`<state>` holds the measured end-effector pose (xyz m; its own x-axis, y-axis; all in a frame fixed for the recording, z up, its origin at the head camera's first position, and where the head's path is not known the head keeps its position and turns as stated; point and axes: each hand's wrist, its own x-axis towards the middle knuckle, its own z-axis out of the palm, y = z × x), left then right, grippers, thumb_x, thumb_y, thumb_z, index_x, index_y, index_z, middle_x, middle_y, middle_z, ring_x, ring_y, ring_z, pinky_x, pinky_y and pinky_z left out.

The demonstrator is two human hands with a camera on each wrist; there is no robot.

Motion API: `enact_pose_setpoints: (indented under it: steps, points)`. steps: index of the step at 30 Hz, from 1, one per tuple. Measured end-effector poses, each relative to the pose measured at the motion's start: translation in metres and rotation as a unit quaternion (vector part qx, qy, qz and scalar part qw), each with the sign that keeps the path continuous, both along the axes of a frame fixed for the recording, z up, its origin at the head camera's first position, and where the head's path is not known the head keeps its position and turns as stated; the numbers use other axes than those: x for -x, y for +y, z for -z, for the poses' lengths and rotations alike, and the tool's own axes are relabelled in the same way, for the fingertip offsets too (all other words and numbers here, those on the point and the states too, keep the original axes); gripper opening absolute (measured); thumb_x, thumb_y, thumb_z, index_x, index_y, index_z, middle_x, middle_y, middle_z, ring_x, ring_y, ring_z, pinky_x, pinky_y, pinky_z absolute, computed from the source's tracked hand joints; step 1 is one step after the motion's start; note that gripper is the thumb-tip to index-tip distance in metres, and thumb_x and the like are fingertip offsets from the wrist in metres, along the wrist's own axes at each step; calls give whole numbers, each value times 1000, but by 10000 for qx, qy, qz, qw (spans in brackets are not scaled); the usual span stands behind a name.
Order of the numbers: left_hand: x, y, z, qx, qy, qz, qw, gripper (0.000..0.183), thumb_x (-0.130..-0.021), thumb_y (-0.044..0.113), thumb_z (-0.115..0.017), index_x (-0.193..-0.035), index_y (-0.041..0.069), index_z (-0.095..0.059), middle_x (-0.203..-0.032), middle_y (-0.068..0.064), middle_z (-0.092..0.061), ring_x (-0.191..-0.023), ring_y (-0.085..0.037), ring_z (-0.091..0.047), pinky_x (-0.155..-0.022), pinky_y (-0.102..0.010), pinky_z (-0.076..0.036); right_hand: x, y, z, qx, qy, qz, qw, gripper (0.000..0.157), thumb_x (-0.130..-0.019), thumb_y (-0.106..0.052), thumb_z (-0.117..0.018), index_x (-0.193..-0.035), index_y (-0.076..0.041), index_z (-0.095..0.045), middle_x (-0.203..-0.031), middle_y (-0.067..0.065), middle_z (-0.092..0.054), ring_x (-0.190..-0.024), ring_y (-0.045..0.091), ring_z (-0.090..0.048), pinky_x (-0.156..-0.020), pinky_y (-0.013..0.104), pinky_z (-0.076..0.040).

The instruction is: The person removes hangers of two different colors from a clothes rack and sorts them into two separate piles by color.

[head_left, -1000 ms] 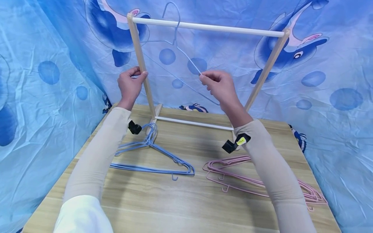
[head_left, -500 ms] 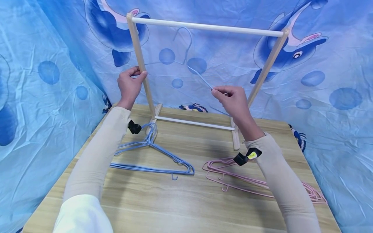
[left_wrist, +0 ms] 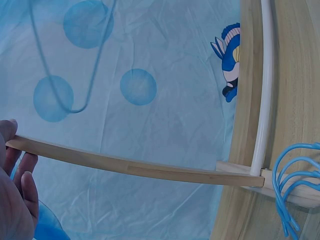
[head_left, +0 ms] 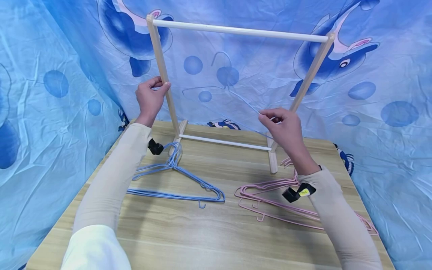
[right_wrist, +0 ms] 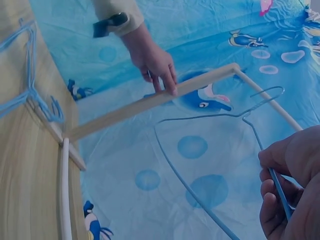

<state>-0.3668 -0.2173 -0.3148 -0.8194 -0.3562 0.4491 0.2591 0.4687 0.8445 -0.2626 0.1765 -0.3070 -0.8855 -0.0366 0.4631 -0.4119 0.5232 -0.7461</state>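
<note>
My left hand [head_left: 152, 98] pinches the left wooden post [head_left: 171, 103] of a small garment rack between thumb and fingers. The left wrist view shows the fingers [left_wrist: 29, 192] around that post. In my right hand [head_left: 282, 129] is a thin blue clothes hanger [head_left: 243, 99], pinched by one sloping shoulder. Its hook [right_wrist: 272, 95] points up and sits below the rack's white top rail [head_left: 239, 30], apart from it in the head view. The hanger's far end lies inside the frame's outline, behind my right hand.
Several blue hangers [head_left: 199, 182] lie on the wooden table [head_left: 189, 240] at left, near the rack's foot. Several pink hangers [head_left: 270, 184] lie at right, partly under my right forearm. A white lower bar [head_left: 224, 141] joins the rack's feet. Blue printed cloth [head_left: 371, 120] surrounds the table.
My right hand has moved down and to the right with the blue hanger, whose hook has dropped from the top rail's height to below it. The left hand has stayed on the post.
</note>
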Motion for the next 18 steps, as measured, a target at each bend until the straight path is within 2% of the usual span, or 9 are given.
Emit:
enact_pose_setpoints:
  steps: [5,12,18]
  points:
    - [0,0,0,-25,-14,9,10000,36,-95,41,-74,-124,19,-76,-114,-6,-75,-100,-15,-74,-90,-32,-57,-3,11,9,-229,159,-28,9996,20,-96,-24,-74,-109,-10,-81,-90,4,-72,-71,11,-60,-58,20,-47]
    - [0,-1,1,-18,35,-14,10000,37,-94,42,-74,-123,19,-77,-113,-6,-76,-98,-13,-74,-89,-31,-57,-5,14,26,-238,-40,-200,9995,20,-96,-24,-74,-109,-11,-81,-93,7,-72,-63,10,-51,-51,20,-41]
    - [0,0,1,-13,22,15,10000,38,-94,43,-73,-124,20,-76,-114,-6,-75,-99,-14,-74,-90,-33,-58,-5,7,45,-119,-176,-406,9989,20,-96,-24,-75,-107,-9,-82,-97,9,-74,-62,11,-49,-52,21,-40]
